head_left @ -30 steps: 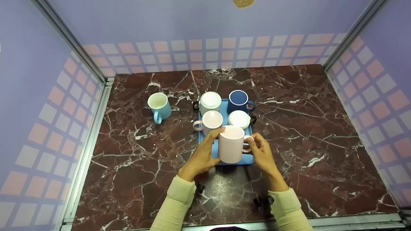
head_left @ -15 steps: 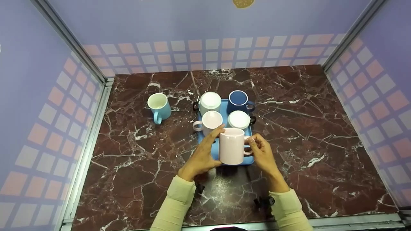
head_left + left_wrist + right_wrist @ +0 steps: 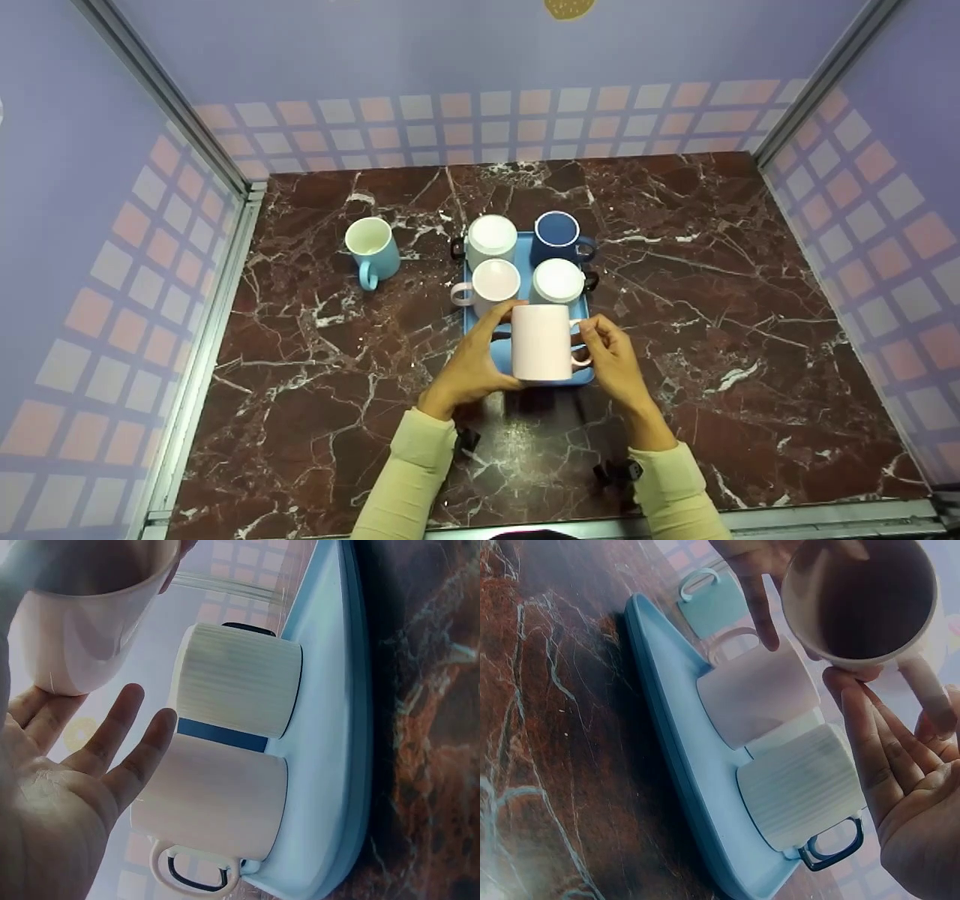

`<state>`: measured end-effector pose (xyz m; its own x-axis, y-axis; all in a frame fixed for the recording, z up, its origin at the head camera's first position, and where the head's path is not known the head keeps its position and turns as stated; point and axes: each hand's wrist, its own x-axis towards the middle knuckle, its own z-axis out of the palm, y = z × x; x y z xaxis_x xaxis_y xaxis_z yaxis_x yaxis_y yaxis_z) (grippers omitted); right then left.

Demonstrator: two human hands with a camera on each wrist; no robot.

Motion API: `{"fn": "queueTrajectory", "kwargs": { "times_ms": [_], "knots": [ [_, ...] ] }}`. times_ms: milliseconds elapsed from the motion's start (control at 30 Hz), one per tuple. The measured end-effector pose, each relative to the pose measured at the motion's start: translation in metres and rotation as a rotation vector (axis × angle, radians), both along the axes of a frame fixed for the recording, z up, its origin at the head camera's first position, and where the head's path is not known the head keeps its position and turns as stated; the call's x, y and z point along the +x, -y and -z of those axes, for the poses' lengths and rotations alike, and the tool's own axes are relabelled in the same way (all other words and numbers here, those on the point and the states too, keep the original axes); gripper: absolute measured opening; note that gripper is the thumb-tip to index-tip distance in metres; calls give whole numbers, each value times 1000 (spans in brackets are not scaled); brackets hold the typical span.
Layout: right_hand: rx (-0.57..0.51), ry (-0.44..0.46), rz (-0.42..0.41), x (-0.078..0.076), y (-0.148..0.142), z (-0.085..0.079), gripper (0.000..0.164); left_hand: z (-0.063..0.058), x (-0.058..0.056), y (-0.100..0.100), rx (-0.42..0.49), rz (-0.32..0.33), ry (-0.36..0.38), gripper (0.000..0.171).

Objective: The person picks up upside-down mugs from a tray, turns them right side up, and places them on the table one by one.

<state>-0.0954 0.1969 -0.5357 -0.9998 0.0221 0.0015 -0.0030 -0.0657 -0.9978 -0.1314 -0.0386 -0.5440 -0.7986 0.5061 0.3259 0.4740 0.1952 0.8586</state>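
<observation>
A pale pink mug (image 3: 541, 342) is held over the near end of a blue tray (image 3: 667, 712), tilted so its side faces the head camera. My left hand (image 3: 471, 367) holds its left side between thumb and forefinger, the other fingers spread in the left wrist view. The handle is pinched by my right hand (image 3: 616, 360). Both wrist views look into the mug's dark opening. On the tray, another pink mug (image 3: 495, 289), two white mugs with black handles, one ribbed mug (image 3: 802, 787) nearer, and a navy mug (image 3: 556, 232) stand apparently bottom up.
A light blue mug (image 3: 373, 247) stands upright on the dark red marbled table (image 3: 322, 390), left of the tray. Purple walls with pink and white squares (image 3: 495, 105) enclose the back and sides. Metal framing (image 3: 825, 517) runs along the table's front edge.
The held pink mug has tipped, so its end face, seen from above before, no longer shows in the head view. Both hands stay nearly in place; the other mugs have not moved.
</observation>
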Motion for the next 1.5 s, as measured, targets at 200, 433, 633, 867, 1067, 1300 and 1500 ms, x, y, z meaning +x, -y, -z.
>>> {"fn": "queueTrajectory", "kwargs": {
  "times_ms": [200, 433, 633, 867, 1067, 1300, 1500],
  "knots": [
    [-24, 19, 1, 0, 2, 0, 35, 0, 2, 0, 26, -21, 56, 111],
    [-36, 59, -3, -1, 3, -4, 39, -1, 5, -8, 132, -35, 134, 108],
    [-50, 41, -23, -1, 1, -4, 43, -10, 11, -14, 180, -57, 202, 103],
    [24, 39, -71, 2, -4, -1, 44, -34, 19, -12, 212, -46, 240, 95],
    [-2, -34, -88, 4, -9, 0, 30, -32, 18, -12, 308, -43, 302, 91],
    [-17, -288, -131, 5, -14, 3, 19, -31, 17, -12, 346, -48, 356, 91],
    [28, -404, -179, 4, -14, 9, 7, -33, 16, -12, 337, -55, 408, 88]
  ]
}}
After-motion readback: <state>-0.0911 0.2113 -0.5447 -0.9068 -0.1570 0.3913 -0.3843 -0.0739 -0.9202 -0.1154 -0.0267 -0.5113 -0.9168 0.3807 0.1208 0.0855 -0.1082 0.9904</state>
